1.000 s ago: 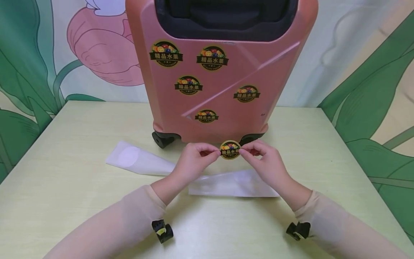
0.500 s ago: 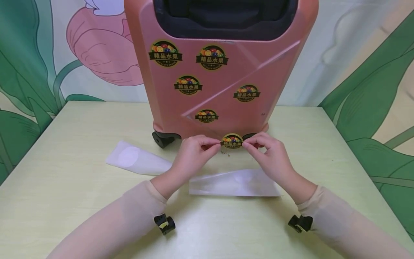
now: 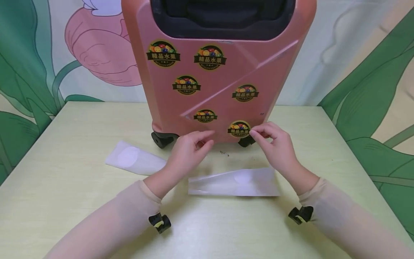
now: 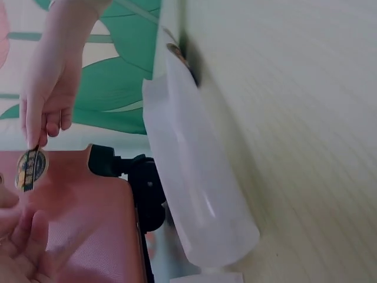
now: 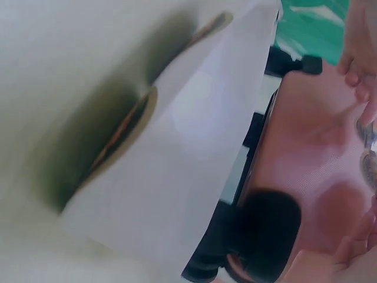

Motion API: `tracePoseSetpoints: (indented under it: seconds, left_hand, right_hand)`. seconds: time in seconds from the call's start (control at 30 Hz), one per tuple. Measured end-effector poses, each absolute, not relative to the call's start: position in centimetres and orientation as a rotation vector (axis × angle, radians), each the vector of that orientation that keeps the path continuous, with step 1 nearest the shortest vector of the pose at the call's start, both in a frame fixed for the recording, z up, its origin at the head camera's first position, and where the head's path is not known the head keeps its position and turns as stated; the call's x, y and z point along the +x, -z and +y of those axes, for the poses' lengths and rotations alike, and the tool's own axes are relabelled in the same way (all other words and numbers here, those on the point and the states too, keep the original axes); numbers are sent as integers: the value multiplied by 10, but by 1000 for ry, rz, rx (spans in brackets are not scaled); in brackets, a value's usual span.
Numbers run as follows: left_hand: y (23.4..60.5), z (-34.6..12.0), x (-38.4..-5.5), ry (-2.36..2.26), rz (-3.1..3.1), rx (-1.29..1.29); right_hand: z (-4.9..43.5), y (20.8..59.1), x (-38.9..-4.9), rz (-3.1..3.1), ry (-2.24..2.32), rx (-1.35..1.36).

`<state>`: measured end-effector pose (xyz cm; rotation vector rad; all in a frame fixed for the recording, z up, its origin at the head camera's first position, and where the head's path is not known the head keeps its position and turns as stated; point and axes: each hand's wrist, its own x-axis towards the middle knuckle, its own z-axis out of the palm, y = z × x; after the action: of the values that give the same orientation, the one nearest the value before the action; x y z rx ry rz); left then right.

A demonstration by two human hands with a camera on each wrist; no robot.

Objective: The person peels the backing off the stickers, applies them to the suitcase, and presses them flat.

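Note:
A round black-and-gold fruit sticker (image 3: 239, 128) is at the lower right of the pink suitcase (image 3: 223, 82). My right hand (image 3: 275, 144) pinches its right edge between thumb and index finger; whether its back touches the shell I cannot tell. The left wrist view shows the sticker (image 4: 32, 169) hanging from the right hand's fingertips. My left hand (image 3: 191, 151) holds nothing, its thumb and index finger apart, left of the sticker and in front of the suitcase's lower edge. Several matching stickers, one of them a fruit sticker (image 3: 163, 54) at upper left, lie flat on the shell.
Two strips of white backing paper lie on the table (image 3: 81, 216): one backing strip (image 3: 136, 158) at left, another backing strip (image 3: 234, 182) in front of the suitcase. Small dark specks (image 3: 224, 153) lie between. The suitcase stands on black wheels (image 3: 164, 139) before a leaf-patterned backdrop (image 3: 372, 118).
Both hands have carried the sticker from above the table up and right to the suitcase's lower right. The left hand has let go of it and drawn left; the right hand still pinches it.

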<state>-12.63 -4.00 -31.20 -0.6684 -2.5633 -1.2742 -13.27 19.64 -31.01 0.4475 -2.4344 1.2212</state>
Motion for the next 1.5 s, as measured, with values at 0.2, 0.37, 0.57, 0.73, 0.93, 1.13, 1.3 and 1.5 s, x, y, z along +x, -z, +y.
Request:
tracePoseSetpoints:
  seconds: [0.2,0.37,0.57,0.73,0.93,1.13,1.3,1.5]
  left_hand:
    - [317,-40,-128,519,-2330,-1132]
    - [323,-43,-134,31,-2088,-1247]
    - [325,-46,-139,-212,-2105,-1234]
    - [327,-48,-145,-312,-2189,-1212]
    - [329,-51,-152,-366,-2213,-1174]
    - [329,-49,-154,-376,-2196,-1160]
    - [330,-47,-155,-389,-2199,-1152]
    - [329,-46,-155,-397,-2213,-1143]
  right_hand:
    - [200,309,-142,-2407,-1273,419]
    - [198,310,-147,-2399,-1296,399]
    - [195,311,-150,-2372,-1343,410]
    - [192,311,-152,-2356,-1359,416]
    - [190,311,-154,-2345,-1368,407]
    - [190,311,-156,-2371,-1338,393]
    - [185,303,-150,-2379,-1343,387]
    - [175,285,-135,-2362,-1338,396]
